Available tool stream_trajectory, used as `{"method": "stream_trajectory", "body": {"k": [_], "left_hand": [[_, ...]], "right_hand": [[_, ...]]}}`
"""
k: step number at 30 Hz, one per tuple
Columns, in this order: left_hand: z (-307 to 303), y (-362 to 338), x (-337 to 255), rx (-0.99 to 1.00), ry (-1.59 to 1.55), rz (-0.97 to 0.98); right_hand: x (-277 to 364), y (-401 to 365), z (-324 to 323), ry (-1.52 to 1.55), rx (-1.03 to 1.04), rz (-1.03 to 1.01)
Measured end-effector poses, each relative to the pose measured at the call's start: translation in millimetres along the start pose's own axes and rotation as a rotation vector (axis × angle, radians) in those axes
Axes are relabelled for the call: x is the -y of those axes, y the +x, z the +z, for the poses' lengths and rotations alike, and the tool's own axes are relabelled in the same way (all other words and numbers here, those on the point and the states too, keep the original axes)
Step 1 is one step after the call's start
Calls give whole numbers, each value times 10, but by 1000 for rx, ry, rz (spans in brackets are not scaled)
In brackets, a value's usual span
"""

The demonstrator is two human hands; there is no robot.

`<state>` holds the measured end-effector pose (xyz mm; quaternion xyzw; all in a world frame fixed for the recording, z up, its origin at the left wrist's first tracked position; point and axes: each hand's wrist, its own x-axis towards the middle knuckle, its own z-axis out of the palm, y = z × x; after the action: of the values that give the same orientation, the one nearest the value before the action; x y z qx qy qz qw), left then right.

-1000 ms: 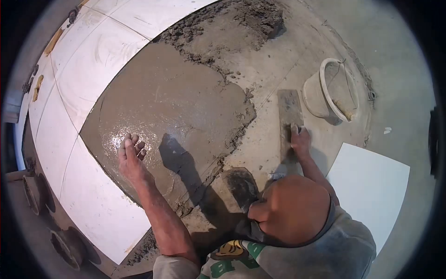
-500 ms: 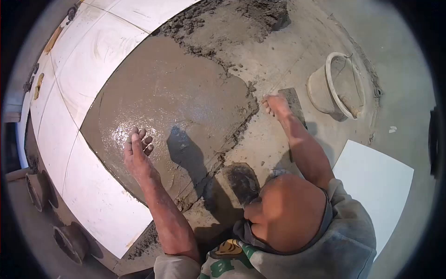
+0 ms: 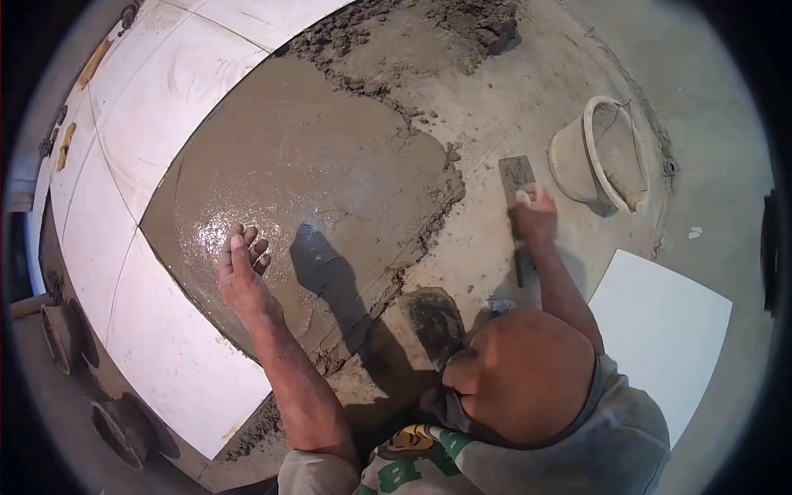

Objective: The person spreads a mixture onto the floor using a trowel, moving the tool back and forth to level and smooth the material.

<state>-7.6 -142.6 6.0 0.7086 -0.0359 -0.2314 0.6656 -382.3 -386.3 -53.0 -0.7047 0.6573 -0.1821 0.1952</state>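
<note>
My left hand (image 3: 243,276) is raised over wet, smoothed mortar (image 3: 330,157), palm turned up and fingers loosely bent and apart. It holds nothing. A flat rectangular plastering trowel (image 3: 516,171) lies on the bare floor to the right of the mortar. My right hand (image 3: 538,216) is over the middle of this trowel with its fingers curled in, apparently around the handle, which the hand hides.
White tiles (image 3: 177,330) border the mortar on the left. A mortar-stained bucket (image 3: 573,161) stands at the right, and a loose white tile (image 3: 660,330) lies below it. Rough mortar (image 3: 462,29) is heaped at the far end. Two tubs (image 3: 124,429) are at lower left.
My right hand has moved right and back toward me, from beside the trowel's left edge to over its middle. My left hand has hardly moved.
</note>
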Motion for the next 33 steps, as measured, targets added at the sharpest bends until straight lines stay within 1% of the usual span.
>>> {"method": "stream_trajectory", "body": {"k": [1, 2, 3, 4, 6, 10, 12, 13, 15, 16, 18, 20, 21, 23, 24, 26, 30, 32, 33], "left_hand": [[4, 7, 13, -2, -1, -5], [10, 16, 25, 1, -6, -5], [4, 22, 40, -9, 6, -17], [-14, 26, 56, -20, 19, -30], [-31, 67, 94, -11, 8, -20], [0, 82, 41, -48, -15, -22], [-22, 66, 18, -27, -3, -51], [-16, 76, 20, -33, -9, -45], [-55, 62, 52, -41, 31, -36], [-93, 51, 81, -43, 43, -44], [-70, 83, 126, -44, 20, -52], [-4, 80, 88, -40, 20, -56], [5, 75, 66, -49, 28, -62], [15, 62, 32, -27, 5, -35], [25, 61, 20, -2, -21, -8], [19, 40, 19, 0, -35, 3], [-9, 41, 113, -24, -54, -11], [-25, 72, 172, -30, -28, -48], [-4, 84, 120, -31, 6, -67]], "right_hand": [[-125, -78, -49, -3, -1, 0], [-279, -142, -90, -275, -127, -53], [-302, -199, -139, -547, -255, -105], [-319, -250, -171, -549, -260, -105], [-310, -313, -227, -317, 90, 212], [-433, -328, -181, -370, 83, 209], [-486, -282, -239, -321, 147, 247], [-463, -279, -245, -318, 144, 238], [-401, -380, -286, -38, 78, 174], [-321, -430, -277, -40, 89, 181], [-76, -470, -219, 1, 214, 52], [283, -517, -151, 13, 301, -67], [429, -509, -77, 13, 300, -68], [639, -467, 73, -59, 427, 6], [600, -435, 190, -56, 431, 3], [447, -409, 462, -21, 428, -106], [915, -659, 375, -71, 464, -113], [1066, -801, 379, -159, 570, -123], [1116, -866, 375, -161, 569, -120]]}}
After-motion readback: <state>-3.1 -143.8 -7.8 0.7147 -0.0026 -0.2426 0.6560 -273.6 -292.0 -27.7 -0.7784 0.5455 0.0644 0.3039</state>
